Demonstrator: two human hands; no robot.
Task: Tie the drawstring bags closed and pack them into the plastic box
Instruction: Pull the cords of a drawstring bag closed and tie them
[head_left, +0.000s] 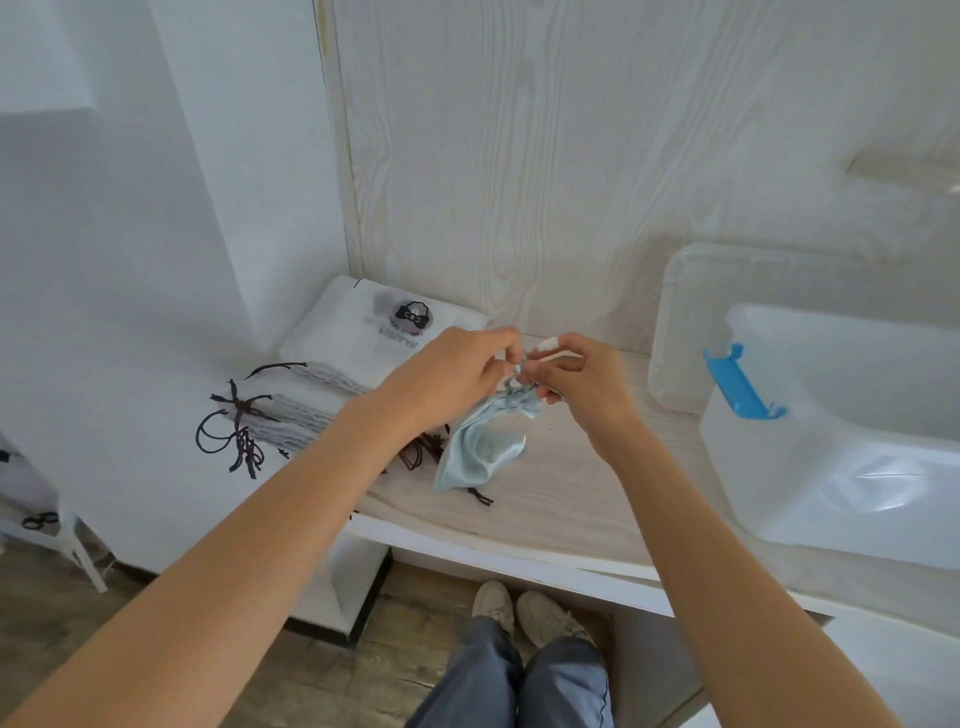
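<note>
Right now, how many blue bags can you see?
1. The light blue bag hangs over the shelf, its gathered top pinched by the left hand and right hand. The box's inside is partly hidden.

Pale wood-grain shelf (561, 499): white bag stack (332, 384), plastic box (841, 447), lid (691, 322).

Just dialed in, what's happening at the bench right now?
A person is working the cord at the gathered neck of a light blue satin bag, pinching it with the left hand and right hand. The bag hangs down onto the shelf. A stack of white bags with dark cords lies to the left; the plastic box stands open on the right.
</note>
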